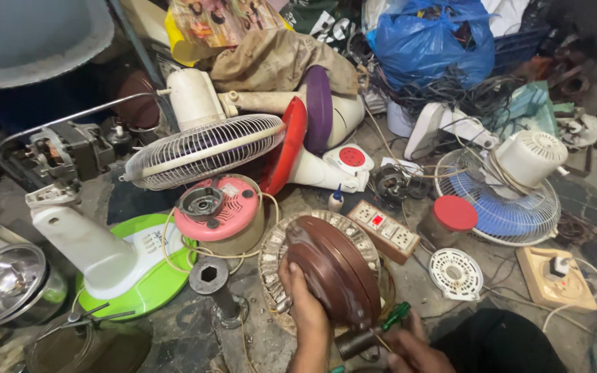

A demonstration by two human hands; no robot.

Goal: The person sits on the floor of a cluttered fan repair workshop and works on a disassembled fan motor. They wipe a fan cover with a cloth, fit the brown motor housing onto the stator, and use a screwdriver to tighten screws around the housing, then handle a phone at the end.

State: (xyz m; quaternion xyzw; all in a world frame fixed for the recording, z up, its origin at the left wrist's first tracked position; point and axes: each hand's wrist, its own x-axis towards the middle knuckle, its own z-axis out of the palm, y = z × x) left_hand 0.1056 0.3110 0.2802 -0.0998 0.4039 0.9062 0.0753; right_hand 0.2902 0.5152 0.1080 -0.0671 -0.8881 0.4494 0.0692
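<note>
Landmark: the brown ceiling-fan motor (333, 266), a domed round housing with a ring of windings showing behind it, stands tilted on its edge on the floor (188, 338) at bottom centre.
White fan guard: a wire grille (205, 148) lies up and to the left of the motor, on a cream fan body.
Blue-bladed fan: it (502, 200) lies well to the right of the motor, with a cream motor cap on top.
Green base: a fan stand (133, 269) sits to the left of the motor.
Pink-topped drum: a round unit (222, 211) sits just up-left of the motor.
Socket board: a wooden strip (385, 231) lies just right of the motor's upper rim.
Left hand: it (305, 300) grips the motor's lower left edge, fingers curled tight against the housing.
Right hand: it (405, 349), just below the motor, has its fingers closed round a green-handled screwdriver (395, 316) that points at the motor's shaft.
</note>
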